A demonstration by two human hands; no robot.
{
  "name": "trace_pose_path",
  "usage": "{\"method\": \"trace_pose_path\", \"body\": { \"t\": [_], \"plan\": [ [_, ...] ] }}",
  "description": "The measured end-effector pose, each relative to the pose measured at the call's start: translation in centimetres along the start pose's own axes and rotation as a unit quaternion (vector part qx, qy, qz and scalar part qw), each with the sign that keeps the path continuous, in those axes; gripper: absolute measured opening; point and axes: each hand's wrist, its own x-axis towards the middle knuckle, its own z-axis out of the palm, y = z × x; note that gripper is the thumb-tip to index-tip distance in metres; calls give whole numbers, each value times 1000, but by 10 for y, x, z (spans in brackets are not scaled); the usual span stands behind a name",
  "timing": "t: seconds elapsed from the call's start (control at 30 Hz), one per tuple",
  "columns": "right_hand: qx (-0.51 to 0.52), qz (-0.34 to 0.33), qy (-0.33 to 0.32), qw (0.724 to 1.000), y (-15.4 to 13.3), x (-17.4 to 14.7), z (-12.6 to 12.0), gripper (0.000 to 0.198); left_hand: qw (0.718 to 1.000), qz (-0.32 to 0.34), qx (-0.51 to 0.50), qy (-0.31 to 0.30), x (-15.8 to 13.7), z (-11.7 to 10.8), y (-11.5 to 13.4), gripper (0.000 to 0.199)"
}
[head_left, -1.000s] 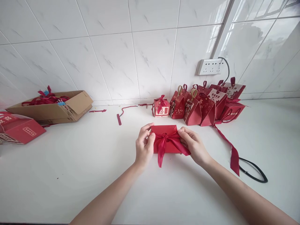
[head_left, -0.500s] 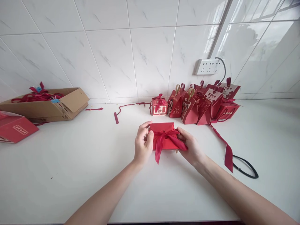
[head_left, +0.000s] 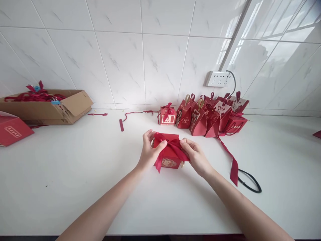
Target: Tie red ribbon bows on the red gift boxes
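Head view. Red gift box (head_left: 169, 163), gold medallion on its near face, sits mid-counter (head_left: 100, 167), nearer than the other boxes. Satin ribbon (head_left: 171, 144) crosses its top in a bow, one tail hanging down the near face on the left.

Left hand (head_left: 149, 152): thumb pressed on the bow's left side, fingers bent around the box's left edge, partly hidden. Right hand (head_left: 197, 155): thumb and fingers clamped on the ribbon's right side.

Progress, judged: wrapping and knotting look done; the bow is formed but not yet released, and its shape looks uneven. Far side: a small bow-topped box (head_left: 167, 120) appears finished; looped-handle boxes (head_left: 199, 124) are grouped to its right. Far left: an open cardboard carton (head_left: 60, 115) contains a supply of red ribbons (head_left: 32, 97).
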Motion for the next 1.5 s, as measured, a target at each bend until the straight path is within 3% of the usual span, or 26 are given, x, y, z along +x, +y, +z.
{"method": "trace_pose_path", "body": {
  "t": [0.2,0.3,0.4,0.53,0.6,0.73,0.87,1.0,1.07,1.23,1.5],
  "plan": [
    [-6,16,44,999,1,4,-6,46,990,-105,-33,-93,-5,2,15,53],
    [-74,24,-13,997,-9,0,-10,47,991,-100,-23,-85,-8,2,17,49],
    [-151,20,-76,986,-22,-6,-11,35,992,-89,-10,-94,-8,-2,15,52],
    [-191,20,-80,978,-26,-8,-12,26,976,-117,-48,-175,-6,-12,18,68],
    [-191,10,-79,978,-24,-7,-13,26,970,-139,-63,-189,-5,-14,21,67],
    [-201,-15,-56,978,-21,-5,-11,28,988,-102,0,-114,-5,-9,23,51],
    [-235,-22,-18,972,-21,-6,-10,28,994,-15,96,-47,-6,-3,19,55],
    [-343,17,-29,939,-25,-10,-14,26,990,33,136,5,-4,-3,15,55],
    [-366,37,-46,929,-27,-12,-16,32,989,34,142,12,-2,-3,14,55],
    [-305,86,-127,940,-26,-11,-11,38,989,32,143,7,-1,-4,16,52],
    [-278,124,-131,944,-19,-7,-6,31,989,2,147,24,3,-4,18,53]
  ]
}}
